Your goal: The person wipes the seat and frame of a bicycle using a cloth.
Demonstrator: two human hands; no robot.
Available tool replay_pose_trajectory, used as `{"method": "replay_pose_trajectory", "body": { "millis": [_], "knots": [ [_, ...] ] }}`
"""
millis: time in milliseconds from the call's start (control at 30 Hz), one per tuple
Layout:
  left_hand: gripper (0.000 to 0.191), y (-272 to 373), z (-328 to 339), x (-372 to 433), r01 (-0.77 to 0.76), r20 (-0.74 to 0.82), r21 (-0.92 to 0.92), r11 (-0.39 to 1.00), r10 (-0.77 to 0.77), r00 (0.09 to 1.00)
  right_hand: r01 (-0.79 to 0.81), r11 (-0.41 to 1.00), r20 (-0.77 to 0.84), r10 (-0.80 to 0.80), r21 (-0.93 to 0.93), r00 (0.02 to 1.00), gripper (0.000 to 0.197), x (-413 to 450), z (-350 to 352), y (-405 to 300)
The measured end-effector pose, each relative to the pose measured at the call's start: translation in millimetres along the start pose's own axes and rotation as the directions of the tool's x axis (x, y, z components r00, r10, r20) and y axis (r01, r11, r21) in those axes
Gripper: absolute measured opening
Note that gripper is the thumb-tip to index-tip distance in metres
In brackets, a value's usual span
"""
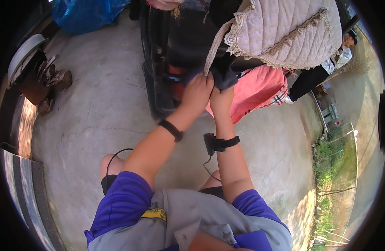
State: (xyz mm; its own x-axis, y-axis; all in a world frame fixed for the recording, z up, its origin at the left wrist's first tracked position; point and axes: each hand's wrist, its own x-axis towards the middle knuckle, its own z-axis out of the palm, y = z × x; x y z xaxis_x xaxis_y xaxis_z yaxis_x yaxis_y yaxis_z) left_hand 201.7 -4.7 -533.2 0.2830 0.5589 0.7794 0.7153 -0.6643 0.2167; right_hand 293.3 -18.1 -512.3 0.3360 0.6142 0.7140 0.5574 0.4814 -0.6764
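Observation:
My left hand (197, 91) and my right hand (222, 97) meet in front of a black scooter-like vehicle (187, 37). Between and above them is a bunched dark cloth (226, 79), with my right hand closed around its lower part. My left fingers curl against the cloth's left side, next to the end of a pale braided strap (216, 47). That strap hangs from a quilted, lace-edged cover (286, 31). Just beyond my right hand hangs a pink cloth (255, 91) with a checked border. My fingertips are partly hidden by the cloth.
Concrete floor (95, 103) surrounds the vehicle. A blue plastic bag (85, 15) lies at the upper left, above a pale basin (24, 59) and assorted items. A person (315, 75) is at the right, near a broom (352, 64). Netting (340, 150) borders a grassy strip.

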Motion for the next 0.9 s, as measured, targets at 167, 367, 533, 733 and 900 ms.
{"method": "replay_pose_trajectory", "body": {
  "millis": [167,367,533,733,900],
  "knots": [
    [0.043,-14.6,-24.6,-18.9,-0.025,0.049,-0.102,0.994,0.030,0.998,-0.216,0.962,0.163,0.189,0.168,0.968,0.033,-15.0,-6.7,-13.4],
    [0.049,-26.2,-51.0,9.6,0.128,-0.286,-0.147,0.981,-0.166,0.944,0.335,0.939,0.079,-0.340,0.073,0.937,0.041,14.3,29.9,-60.6],
    [0.049,-37.2,-32.2,35.0,0.203,-0.282,0.040,0.978,-0.184,0.942,0.351,0.895,0.232,-0.293,-0.275,0.928,0.036,84.1,74.6,-12.7],
    [0.055,-31.1,-30.1,36.8,0.329,-0.286,-0.085,0.941,-0.339,0.896,0.284,0.899,0.587,-0.037,-0.333,0.809,0.039,118.5,86.1,-42.6],
    [0.059,-27.5,-39.1,28.8,0.471,-0.231,-0.286,0.834,-0.537,0.811,0.266,0.962,0.674,-0.235,0.060,0.701,0.035,95.9,70.3,-44.5]
  ]
}}
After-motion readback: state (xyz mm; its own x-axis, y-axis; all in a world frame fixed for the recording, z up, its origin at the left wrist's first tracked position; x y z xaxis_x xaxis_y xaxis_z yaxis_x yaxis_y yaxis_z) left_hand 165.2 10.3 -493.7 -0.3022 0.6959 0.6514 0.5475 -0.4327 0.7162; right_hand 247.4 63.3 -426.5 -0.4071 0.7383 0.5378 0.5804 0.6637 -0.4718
